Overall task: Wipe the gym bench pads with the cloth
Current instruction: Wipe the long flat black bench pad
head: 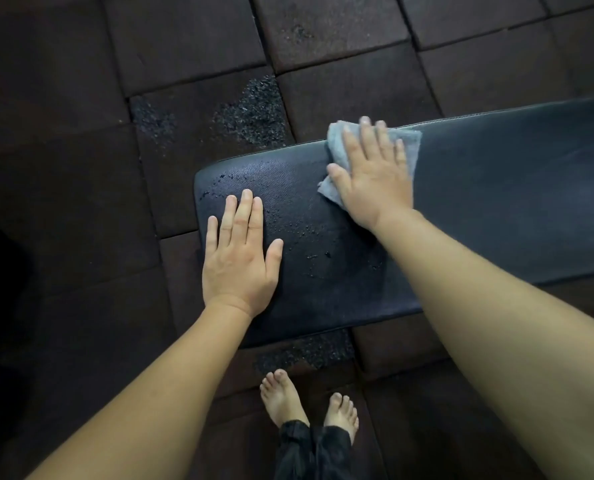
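On the far edge of the bench pad (496, 209), the right grip (375, 174) lies flat, fingers straight and close together, pressing the grey cloth (337, 136) onto the dark vinyl. The cloth looks light, soft and floppy. It would likely bunch under a sideways push, so a broad palm over its middle seems the best hold. The left grip (240, 258) rests flat near the pad's rounded end, thumb out, holding nothing. Between the two, water droplets (306, 233) bead on the surface, which is probably slick where wet. The pad runs long to the right, giving open room for strokes. Its far, near and left edges drop to the rubber floor tiles (184, 46), where the cloth could slip off.
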